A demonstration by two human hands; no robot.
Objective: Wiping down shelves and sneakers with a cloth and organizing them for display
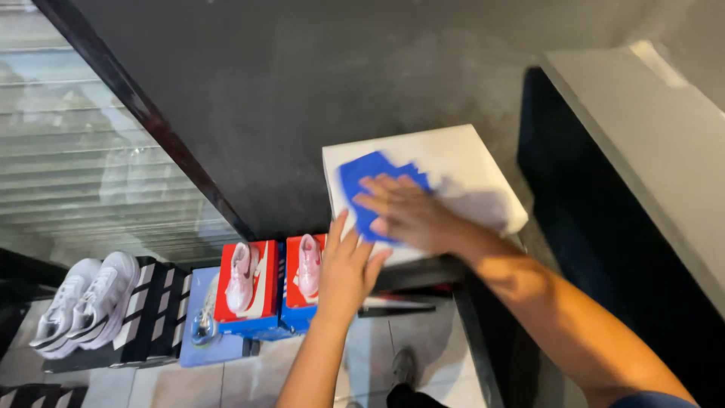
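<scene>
Head view looks down on a white box (468, 170) lying flat on a raised ledge against a dark grey wall (302, 91). On its lid lies a blue cloth (362, 177), near the box's left end. The right hand (411, 215) is spread flat, palm down, on the cloth and lid, fingers stretched toward the left; it presses the cloth rather than gripping it, and part of the cloth is hidden under the palm. The left hand (347, 272) is open too, fingers up and slightly apart, resting against the front edge of the box just below the cloth; whether it truly touches the edge or hovers just beside it I cannot tell. Both forearms come up from the bottom of the frame, the right one crossing from the lower right. Below the ledge, well apart from the hands, two red boxes (260, 291) stand side by side on blue boxes, each carrying a pale pink shoe (242, 276). Left of these, a pair of white shoes (87, 298) sits on a black-and-white box (147, 317). A window (83, 151) with slatted reflections fills the left side, and a pale counter (649, 143) runs along the right. Light floor tiles (377, 355) show at the bottom.
</scene>
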